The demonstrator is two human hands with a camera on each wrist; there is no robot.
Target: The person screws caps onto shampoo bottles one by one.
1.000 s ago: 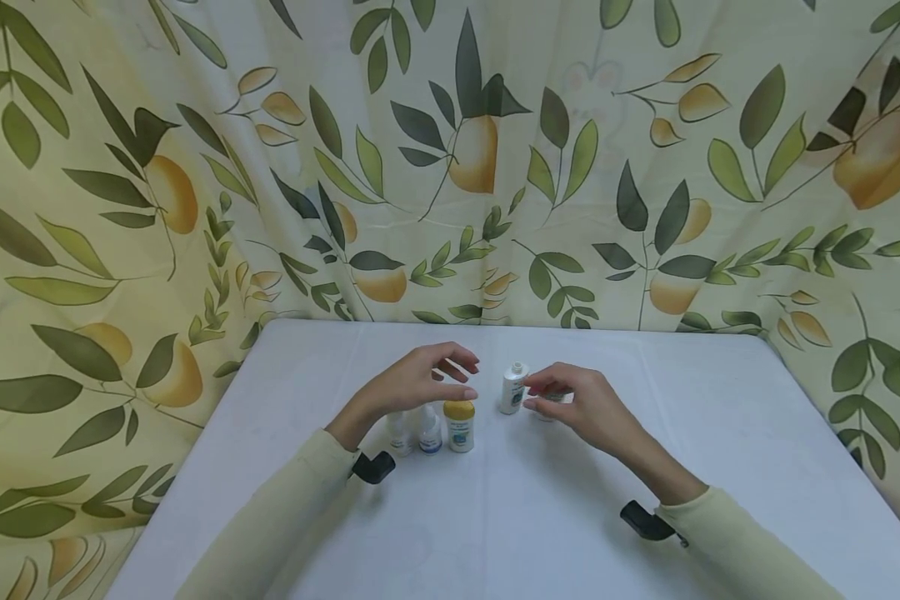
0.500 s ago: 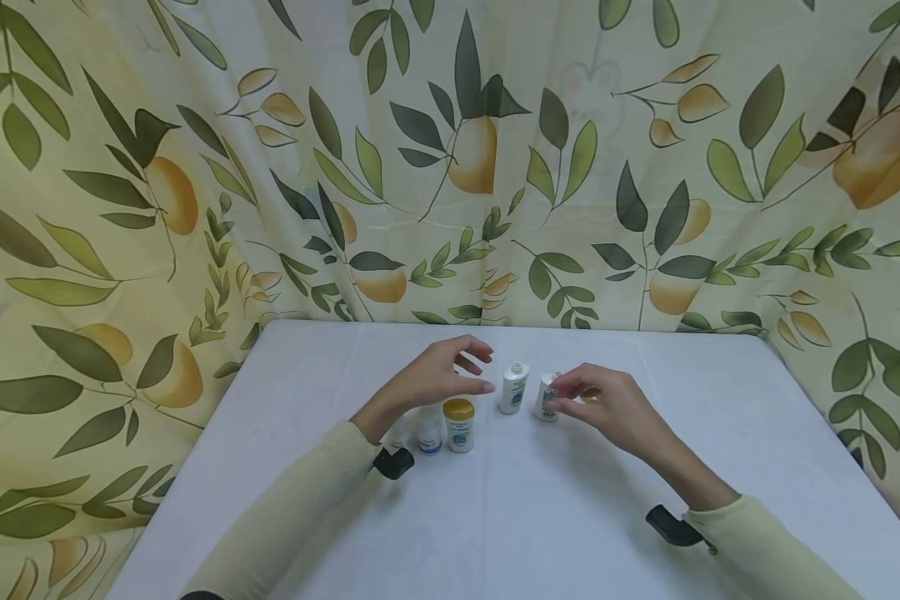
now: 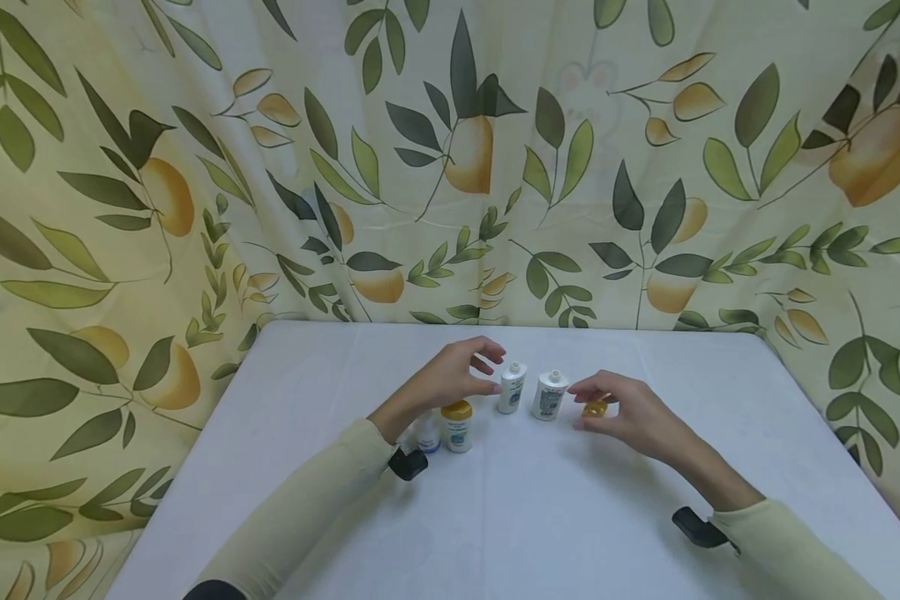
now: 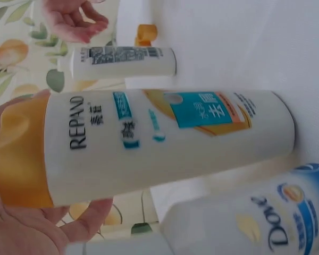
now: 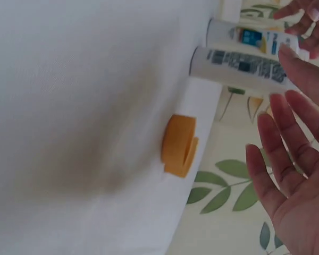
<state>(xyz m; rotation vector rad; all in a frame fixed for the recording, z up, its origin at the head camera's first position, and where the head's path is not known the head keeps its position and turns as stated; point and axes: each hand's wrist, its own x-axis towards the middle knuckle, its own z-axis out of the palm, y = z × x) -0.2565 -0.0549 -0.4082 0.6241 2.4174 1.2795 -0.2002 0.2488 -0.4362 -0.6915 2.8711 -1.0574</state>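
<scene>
Fingers of the right hand (image 3: 633,414) are loosely curved, set well away from the thumb, and hold nothing. Between their tips and thumb, as the head view sees it, shows a yellow cap (image 3: 594,408); the right wrist view has it lying on the white tablecloth (image 3: 555,517), apart from the fingers. Just off those fingertips, on their left, stands a white uncapped bottle (image 3: 548,398) with printed back label. Left hand (image 3: 446,377) likewise has a wide gap between thumb and fingers; its thumb tip is beside another white uncapped bottle (image 3: 511,393), contact unclear. Nearer the person than those fingers stand the yellow-capped REPAND bottle (image 4: 165,143) and a Dove bottle (image 4: 255,220), both upright
</scene>
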